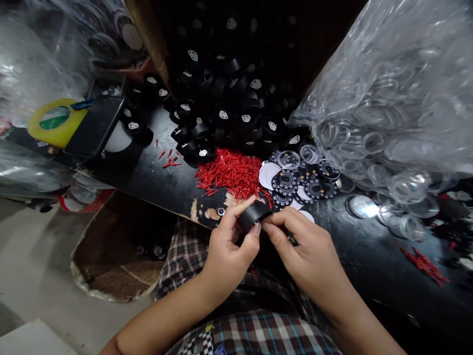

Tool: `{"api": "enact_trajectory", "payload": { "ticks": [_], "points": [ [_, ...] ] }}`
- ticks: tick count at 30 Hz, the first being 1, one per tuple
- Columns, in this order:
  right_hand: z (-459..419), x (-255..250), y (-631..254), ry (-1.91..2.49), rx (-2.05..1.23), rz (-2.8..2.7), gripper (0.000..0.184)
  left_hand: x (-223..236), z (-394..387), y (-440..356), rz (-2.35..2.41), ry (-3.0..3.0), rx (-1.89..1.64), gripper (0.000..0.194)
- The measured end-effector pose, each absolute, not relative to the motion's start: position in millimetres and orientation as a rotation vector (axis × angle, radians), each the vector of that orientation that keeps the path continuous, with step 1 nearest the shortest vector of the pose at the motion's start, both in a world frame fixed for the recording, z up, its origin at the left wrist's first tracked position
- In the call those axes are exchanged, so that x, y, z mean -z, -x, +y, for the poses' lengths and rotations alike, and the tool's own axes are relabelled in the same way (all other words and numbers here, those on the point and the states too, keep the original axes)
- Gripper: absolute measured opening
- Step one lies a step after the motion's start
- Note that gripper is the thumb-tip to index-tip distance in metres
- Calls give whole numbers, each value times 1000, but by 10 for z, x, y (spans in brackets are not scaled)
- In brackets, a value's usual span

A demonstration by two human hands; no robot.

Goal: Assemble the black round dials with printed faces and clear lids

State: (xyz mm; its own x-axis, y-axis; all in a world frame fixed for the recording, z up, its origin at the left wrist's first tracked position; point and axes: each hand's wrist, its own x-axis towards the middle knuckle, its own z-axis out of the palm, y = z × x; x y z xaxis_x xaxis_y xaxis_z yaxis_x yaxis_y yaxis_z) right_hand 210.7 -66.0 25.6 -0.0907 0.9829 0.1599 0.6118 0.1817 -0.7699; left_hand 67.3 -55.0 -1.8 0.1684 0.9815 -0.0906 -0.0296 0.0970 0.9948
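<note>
My left hand point(232, 241) grips a round black plastic gauge housing point(254, 215) between thumb and fingers, just over the table's front edge. At the housing's right side, the thumb and forefinger of my right hand point(299, 236) are pinched together. Whatever those fingertips hold, if anything, is too small or hidden to make out. Just beyond my hands lies a heap of red gauge needles point(232, 172). Beside it on the right are several black printed dials point(286, 182), mixed with white discs point(269, 173) and clear round covers point(288, 159).
Many black housings point(221, 116) with white tags spill from a box at the back. Plastic bags of clear covers point(406, 123) bulge at the right. A phone point(96, 125) and yellow tape roll point(55, 121) lie left. Below stands an open carton point(111, 256).
</note>
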Motion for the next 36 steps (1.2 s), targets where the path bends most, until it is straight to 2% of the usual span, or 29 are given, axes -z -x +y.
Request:
{"api": "enact_trajectory", "payload": {
  "ticks": [8,13,17,23,27,31,33,35,36],
  "points": [
    [-715,-224,-1993,1546,-673,-1691,15,-11,-557,-623,1170,-1364,-1027,44],
    [-669,-255,-2080,1594,-698,-1760,18,-17,-420,-575,1000,-1139,-804,38],
    [-595,-252,-2158,1542,-512,-1903,7,32,-385,-568,899,-890,-748,42],
    [-472,-188,-2127,1527,-256,-2085,11,67,-424,-621,1044,-901,-727,44],
    [-453,-242,-2089,1614,-399,-1931,13,109,-466,-699,1137,-689,-770,46],
    [-471,-260,-2129,1653,-611,-1795,13,195,-437,-711,1205,-928,-820,43],
    [-441,-240,-2261,1592,-727,-1791,12,210,-396,-713,1142,-867,-791,42],
    [-344,-204,-2503,1608,-696,-1751,14,193,-360,-731,1027,-654,-771,39],
    [-271,-179,-2658,1682,-557,-1677,16,176,-347,-747,971,-546,-771,37]
  ]
}}
